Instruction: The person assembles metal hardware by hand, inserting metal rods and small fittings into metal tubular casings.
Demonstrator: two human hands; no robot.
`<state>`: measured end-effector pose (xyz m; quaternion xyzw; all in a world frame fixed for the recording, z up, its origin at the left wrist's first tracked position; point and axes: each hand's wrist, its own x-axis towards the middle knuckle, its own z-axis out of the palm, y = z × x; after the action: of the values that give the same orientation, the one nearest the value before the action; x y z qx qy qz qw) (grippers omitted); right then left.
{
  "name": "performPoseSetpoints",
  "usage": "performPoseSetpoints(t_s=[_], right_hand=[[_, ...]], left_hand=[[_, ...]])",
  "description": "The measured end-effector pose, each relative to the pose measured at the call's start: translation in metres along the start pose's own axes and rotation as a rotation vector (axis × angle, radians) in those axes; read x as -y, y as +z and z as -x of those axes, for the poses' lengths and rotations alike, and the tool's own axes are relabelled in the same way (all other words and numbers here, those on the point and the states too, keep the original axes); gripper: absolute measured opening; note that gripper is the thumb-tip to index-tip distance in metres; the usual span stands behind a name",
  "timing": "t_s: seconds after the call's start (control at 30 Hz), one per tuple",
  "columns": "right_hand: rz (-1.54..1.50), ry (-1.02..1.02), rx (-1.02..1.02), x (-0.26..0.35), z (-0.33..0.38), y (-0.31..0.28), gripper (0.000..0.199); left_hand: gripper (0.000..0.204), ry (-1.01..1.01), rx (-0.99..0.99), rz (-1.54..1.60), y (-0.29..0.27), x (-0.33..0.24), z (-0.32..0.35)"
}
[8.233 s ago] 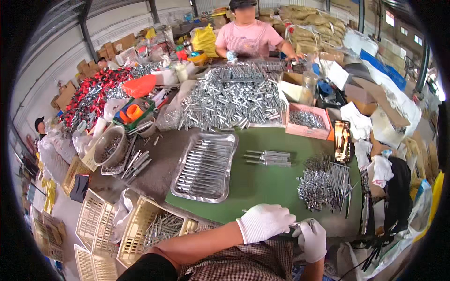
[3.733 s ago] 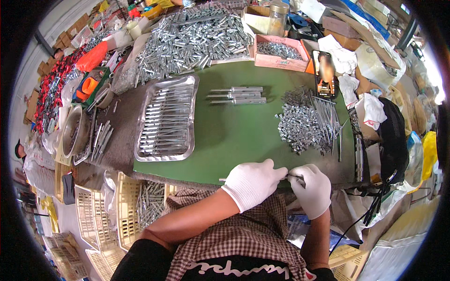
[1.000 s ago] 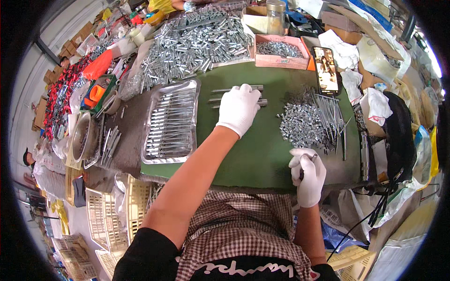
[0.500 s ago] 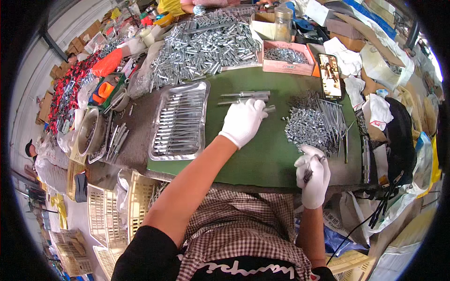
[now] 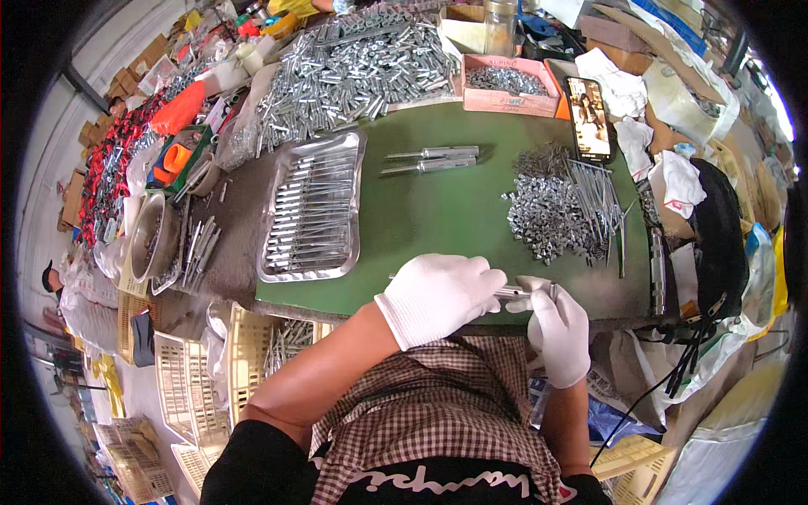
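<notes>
In a white glove, my left hand (image 5: 444, 296) is closed around a metal tube with a thin rod (image 5: 512, 292), its open end pointing right. My right hand (image 5: 559, 330), gloved too, meets that end with fingers pinched; a small metal part (image 5: 553, 291) shows at its fingertips, and its palm is hidden. Two similar tubes with thin rods (image 5: 448, 163) lie side by side on the green mat (image 5: 421, 219). Left of them a silver tray (image 5: 357, 210) holds a row of such pieces. On the right are a pile of small metal fittings (image 5: 547, 220) and thin rods (image 5: 598, 202).
A large heap of metal tubes (image 5: 353, 76) covers the back. Beside it stand a pink box of small parts (image 5: 512, 101) and a phone (image 5: 588, 118) propped upright. A metal bowl (image 5: 156, 236) sits far left. Cream plastic baskets (image 5: 194, 387) stand below the table edge.
My left hand has picked up the nearest tube from the mat and brought it back to the table's front edge. My right hand has turned to meet its end.
</notes>
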<state>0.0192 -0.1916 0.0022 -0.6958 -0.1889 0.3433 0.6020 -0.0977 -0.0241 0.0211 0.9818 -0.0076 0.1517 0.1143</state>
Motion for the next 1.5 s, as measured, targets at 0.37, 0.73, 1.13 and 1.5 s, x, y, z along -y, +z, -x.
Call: performPoseSetpoints(t_s=[0.37,0.73,1.13,1.5], right_hand=[[0.224,-0.201,-0.022,-0.010,-0.007,-0.007,0.015],[0.310,-0.234,-0.033,-0.006,-0.006,-0.008,0.014],[0.755,-0.542,-0.364,-0.009,-0.053,-0.053,0.010],[1.149,-0.634,-0.294,0.002,-0.098,-0.045,0.016]], left_hand=[[0.030,-0.077,-0.109,0.195,0.016,-0.005,0.007],[0.019,-0.109,-0.197,0.177,0.025,-0.009,0.005],[0.013,-0.295,0.052,-0.082,0.038,-0.028,-0.001],[0.015,-0.264,0.046,-0.038,0.037,-0.025,0.001]])
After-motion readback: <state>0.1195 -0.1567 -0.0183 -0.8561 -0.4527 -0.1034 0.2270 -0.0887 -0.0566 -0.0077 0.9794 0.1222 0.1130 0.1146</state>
